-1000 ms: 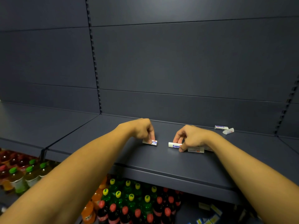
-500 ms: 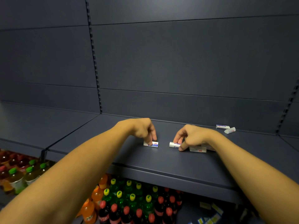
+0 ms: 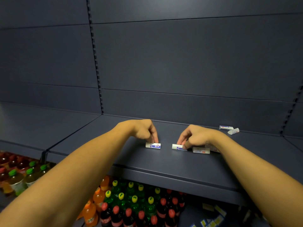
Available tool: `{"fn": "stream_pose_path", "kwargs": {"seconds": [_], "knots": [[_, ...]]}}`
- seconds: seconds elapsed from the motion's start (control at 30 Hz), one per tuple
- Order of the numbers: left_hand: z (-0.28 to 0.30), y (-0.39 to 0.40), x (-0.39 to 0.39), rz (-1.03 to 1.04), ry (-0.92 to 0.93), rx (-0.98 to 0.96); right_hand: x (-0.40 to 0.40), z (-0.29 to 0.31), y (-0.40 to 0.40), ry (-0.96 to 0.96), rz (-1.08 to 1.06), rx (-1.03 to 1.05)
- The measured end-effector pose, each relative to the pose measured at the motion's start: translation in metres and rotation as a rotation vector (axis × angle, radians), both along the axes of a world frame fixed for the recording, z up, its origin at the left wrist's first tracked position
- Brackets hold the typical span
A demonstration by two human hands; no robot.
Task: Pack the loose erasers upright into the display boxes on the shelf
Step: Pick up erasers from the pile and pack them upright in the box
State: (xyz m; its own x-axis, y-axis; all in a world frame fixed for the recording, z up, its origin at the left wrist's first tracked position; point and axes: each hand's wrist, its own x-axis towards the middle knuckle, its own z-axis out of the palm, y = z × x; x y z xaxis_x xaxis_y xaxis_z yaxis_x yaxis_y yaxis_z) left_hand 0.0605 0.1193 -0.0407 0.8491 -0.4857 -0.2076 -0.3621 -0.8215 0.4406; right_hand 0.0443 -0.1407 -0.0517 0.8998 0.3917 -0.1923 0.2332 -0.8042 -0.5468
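Observation:
Small white erasers with blue-printed sleeves lie on a dark grey shelf (image 3: pixel 164 163). My left hand (image 3: pixel 144 131) has its fingers curled down and pinches the top of one eraser (image 3: pixel 153 145) that lies on the shelf. My right hand (image 3: pixel 195 136) pinches a second eraser (image 3: pixel 177 146) between thumb and fingers. Another eraser with a red mark (image 3: pixel 201 150) lies just under the right wrist, with something more partly hidden behind it. Two more erasers (image 3: pixel 226 127) (image 3: pixel 233 131) lie at the back right. No display box is in view.
The shelf's back wall rises right behind the hands, with slotted uprights (image 3: pixel 95 63) left and far right. Below the shelf's front edge stand several drink bottles (image 3: pixel 134 205) with green, yellow, red and orange caps.
Both hands have stayed on their erasers with only small shifts. The left-hand eraser has turned to show its printed side more squarely.

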Motion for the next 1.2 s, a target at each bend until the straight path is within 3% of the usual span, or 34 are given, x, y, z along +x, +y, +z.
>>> {"fn": "stream_pose_path", "kwargs": {"seconds": [0.77, 1.2], "knots": [[0.004, 0.005, -0.013, -0.042, 0.058, 0.068, -0.016, 0.005, 0.001, -0.011, 0.033, -0.021], [0.014, -0.001, -0.018, 0.006, -0.14, 0.012, -0.036, 0.011, 0.001, -0.173, -0.129, 0.005]]}}
